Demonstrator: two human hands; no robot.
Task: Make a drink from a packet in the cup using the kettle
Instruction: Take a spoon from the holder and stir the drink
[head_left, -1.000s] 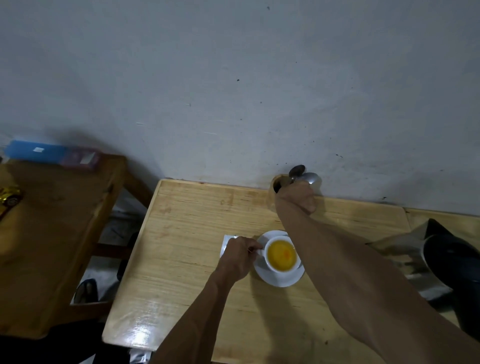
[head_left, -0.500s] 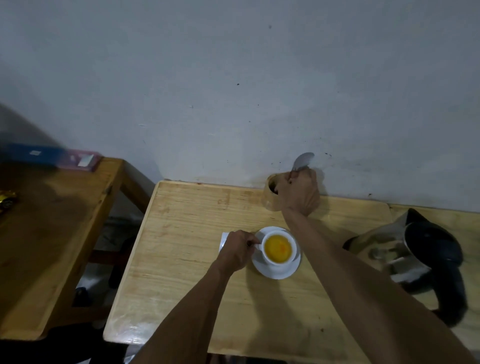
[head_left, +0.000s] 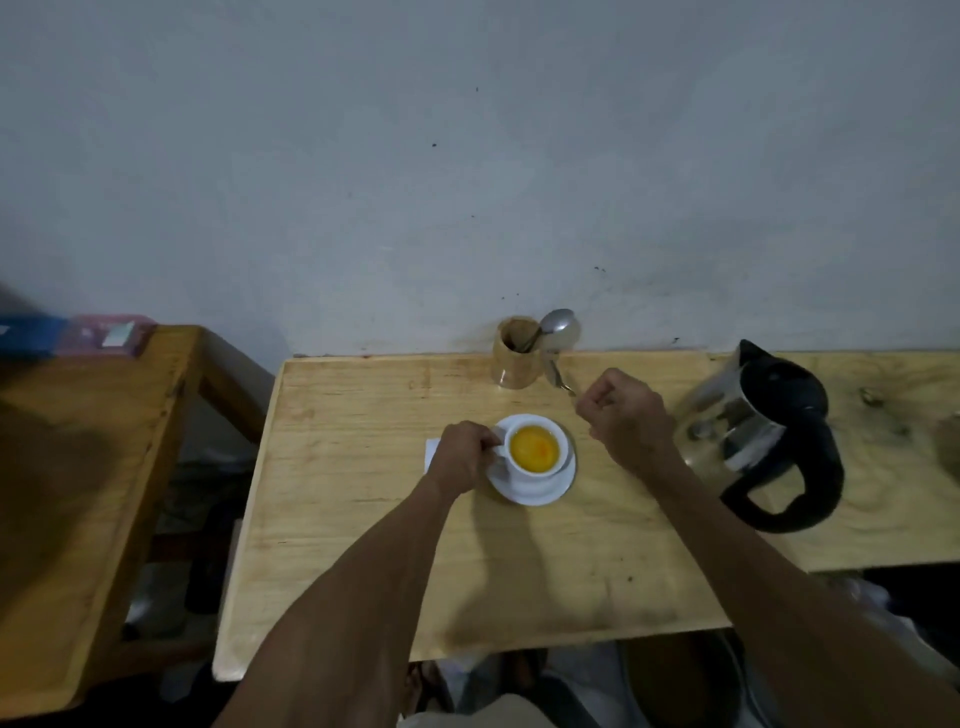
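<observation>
Light wood desk takes up most of the view, pushed against a grey wall. A darker wood desk sits beside it on the left w/ a blue and pink box at its back edge.

Kettle is on the right side of the light desk, steel body, black lid and handle, standing upright, just beside the right forearm.

Left hand is at the cup, fingers pinched together on the cup's handle. Cup is white, sits on a white saucer around the middle of the desk, and it's got yellow-orange liquid in it. A white packet pokes out from under the left hand, flat on the desk.

Right hand is closed in a fist between cup and kettle, fingers clamped on the thin handle of a spoon, bowl end pointing up toward the wall. Spoon's apart from the cup, up near the back.

Small wooden holder stands at the back edge by the wall, right next to the spoon bowl, w/ something dark inside, can't tell what.
</observation>
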